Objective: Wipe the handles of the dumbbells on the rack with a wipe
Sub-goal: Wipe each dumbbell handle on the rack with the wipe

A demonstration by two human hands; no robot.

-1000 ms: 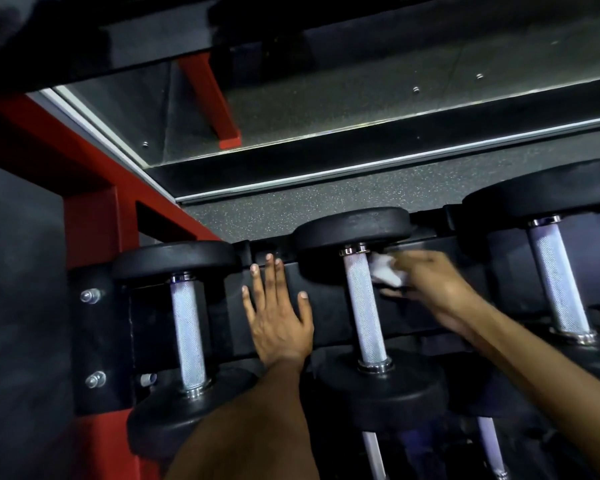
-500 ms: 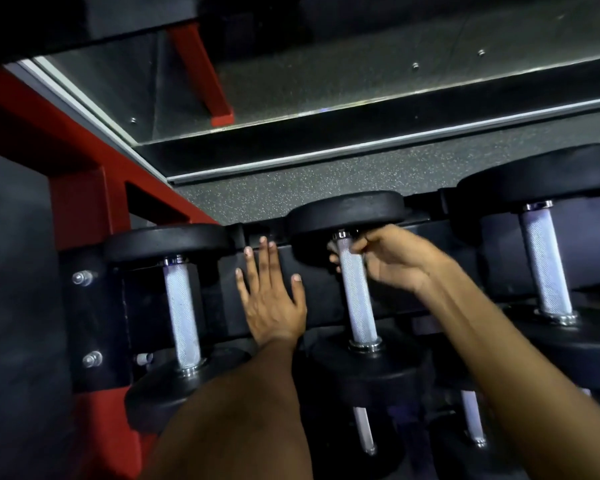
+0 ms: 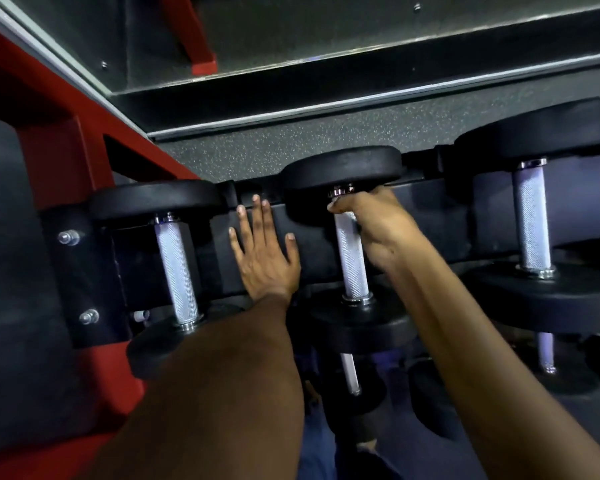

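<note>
The black rack (image 3: pixel 309 251) across mid-frame cradles three dumbbells; the middle dumbbell's handle (image 3: pixel 350 261) sits at centre. The right hand (image 3: pixel 378 226) is clenched around that handle's top end; the wipe is hidden, presumably inside the fist. The left hand (image 3: pixel 262 254) lies flat, fingers straight, on the rack left of it. Lower-tier dumbbells at the bottom are dim and cut off

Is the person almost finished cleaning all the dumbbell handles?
Can't tell what's already done. Right now the right hand is wrapped round the top of the middle dumbbell's handle; the wipe is hidden. The left hand rests flat on the rack's black panel. The right dumbbell's handle isn't being touched.
</note>
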